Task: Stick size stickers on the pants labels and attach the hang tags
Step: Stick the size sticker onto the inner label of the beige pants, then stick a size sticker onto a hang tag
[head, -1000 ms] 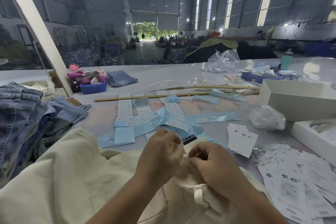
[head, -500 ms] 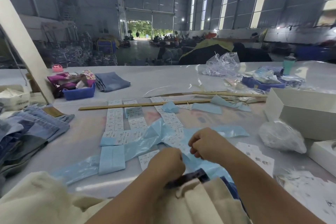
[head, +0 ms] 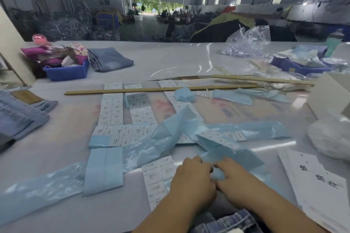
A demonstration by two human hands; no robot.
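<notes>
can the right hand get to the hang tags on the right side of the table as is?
Probably yes. The hang tags lie flat just right of the right hand, with nothing between them on the table. But that hand and the left hand are pinching a blue strip, so it must release first.

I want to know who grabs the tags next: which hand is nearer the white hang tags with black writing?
Right. The right hand lies just left of the hang tags; the left hand sits farther left, beyond the right hand.

two hands [head: 191,179] – two wooden sticks [head: 162,89] – two blue bins [head: 66,72].
</notes>
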